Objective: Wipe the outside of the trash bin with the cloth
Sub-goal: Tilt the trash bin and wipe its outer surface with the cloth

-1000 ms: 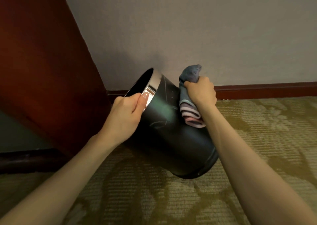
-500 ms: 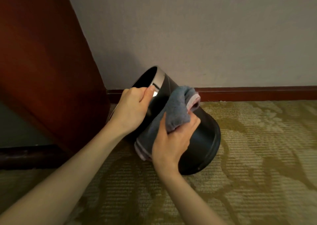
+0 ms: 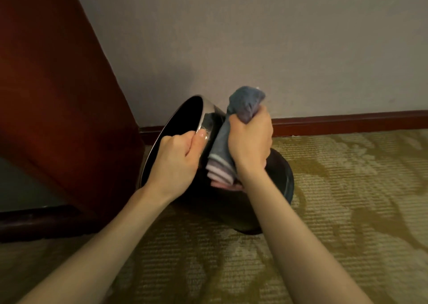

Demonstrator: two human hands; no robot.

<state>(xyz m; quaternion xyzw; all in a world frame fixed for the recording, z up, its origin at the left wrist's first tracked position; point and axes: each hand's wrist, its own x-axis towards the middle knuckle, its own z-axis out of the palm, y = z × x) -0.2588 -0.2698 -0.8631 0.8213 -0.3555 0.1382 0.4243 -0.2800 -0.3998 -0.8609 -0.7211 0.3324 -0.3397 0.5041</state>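
Note:
A black round trash bin (image 3: 279, 178) with a shiny metal rim is tilted on the carpet, its mouth facing up and to the left. My left hand (image 3: 178, 162) grips the rim, thumb on the outside of the metal band. My right hand (image 3: 250, 143) holds a bunched blue-grey cloth (image 3: 245, 104) with pink folded edges against the bin's upper outer side. One end of the cloth sticks up above my fist and the rest hangs down along the wall of the bin. Both hands hide much of the bin's body.
A dark red wooden panel (image 3: 58, 95) rises close on the left of the bin. A grey wall (image 3: 278, 37) with a red-brown skirting board (image 3: 347, 120) runs behind it. Patterned olive carpet (image 3: 347, 211) spreads to the right and towards me.
My right hand swung the cloth from the bin's near side back over its upper side. The bin tipped further, its mouth turning more towards me. My left hand stayed on the rim.

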